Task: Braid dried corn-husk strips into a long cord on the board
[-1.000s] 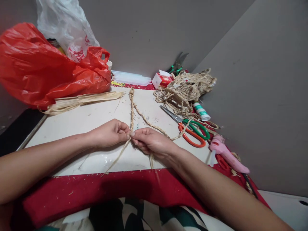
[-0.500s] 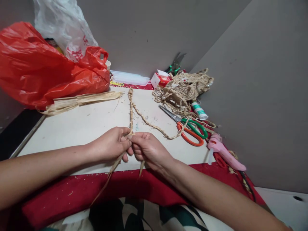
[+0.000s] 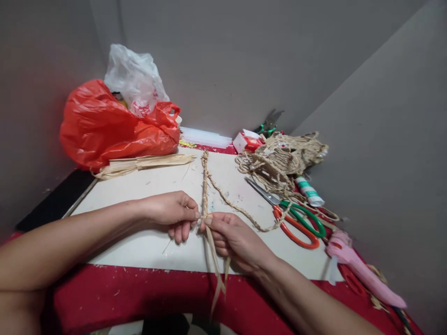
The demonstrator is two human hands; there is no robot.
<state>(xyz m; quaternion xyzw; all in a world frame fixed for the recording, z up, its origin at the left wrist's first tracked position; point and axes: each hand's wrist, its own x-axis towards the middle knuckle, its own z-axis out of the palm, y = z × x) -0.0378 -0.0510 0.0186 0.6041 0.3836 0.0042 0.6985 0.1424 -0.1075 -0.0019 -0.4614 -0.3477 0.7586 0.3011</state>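
Observation:
A braided straw cord [image 3: 205,186] runs down the white board [image 3: 139,190] toward me, its loose flat strands [image 3: 213,260] hanging below my fingers. My right hand [image 3: 232,237] pinches the cord's lower end between thumb and forefinger. At the left side of that end, my left hand [image 3: 174,214] has thumb and forefinger pressed together on a thin strand, the other fingers curled below. A thinner twisted cord [image 3: 237,207] curves off to the right and reaches the scissors.
Scissors with orange and green handles [image 3: 300,223] lie right of my hands, near a heap of braided cord [image 3: 289,156], a thread spool [image 3: 310,191] and a pink glue gun [image 3: 363,270]. A red plastic bag [image 3: 115,130] and flat straw strips [image 3: 146,164] are at the left.
My left hand has moved slightly away from my right, and the loose strands now hang between the hands instead of trailing to the lower left. The camera view has shifted.

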